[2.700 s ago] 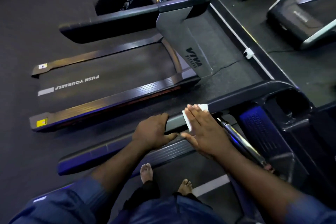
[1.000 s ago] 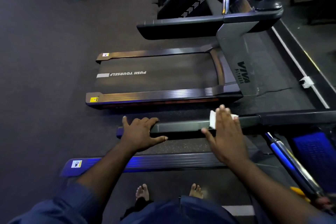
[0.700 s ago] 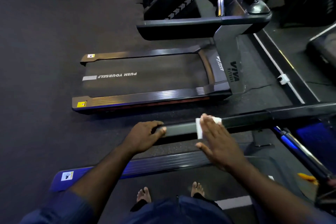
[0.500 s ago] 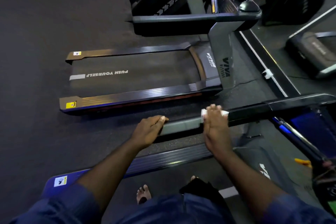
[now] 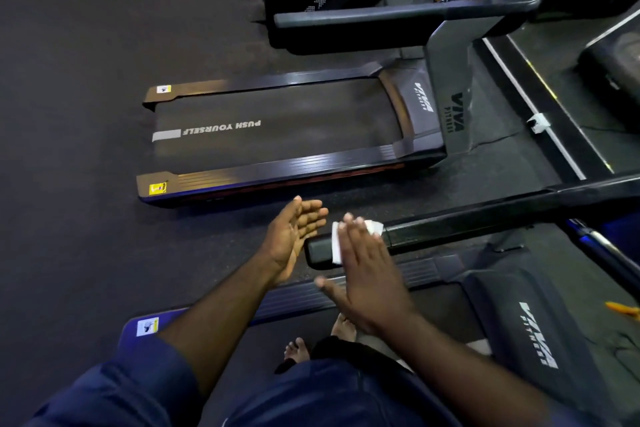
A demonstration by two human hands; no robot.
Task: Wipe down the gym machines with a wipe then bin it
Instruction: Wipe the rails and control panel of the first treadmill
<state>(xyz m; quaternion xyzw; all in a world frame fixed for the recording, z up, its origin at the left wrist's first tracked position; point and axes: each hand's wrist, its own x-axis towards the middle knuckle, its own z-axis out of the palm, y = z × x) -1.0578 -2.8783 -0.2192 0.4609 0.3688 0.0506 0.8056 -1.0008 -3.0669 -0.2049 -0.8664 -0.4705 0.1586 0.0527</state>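
I stand on a treadmill and face its left handrail (image 5: 485, 218), a long black bar. A white wipe (image 5: 336, 243) lies over the near end of that rail. My right hand (image 5: 367, 274) presses the wipe onto the rail with flat, straight fingers. My left hand (image 5: 294, 236) hovers just left of the rail's end, palm turned toward it, fingers straight, holding nothing and apart from the rail.
A second treadmill (image 5: 277, 128) with "PUSH YOURSELF" on its belt lies on the dark floor beyond the rail; its handrail (image 5: 381, 15) and console stand at the top. My bare feet (image 5: 298, 348) are on the belt below. A white cable clip (image 5: 538, 121) sits at right.
My left hand has let go of the rail's end and lifted off to its left, palm open. My right hand with the wipe has slid along the rail to its near end.
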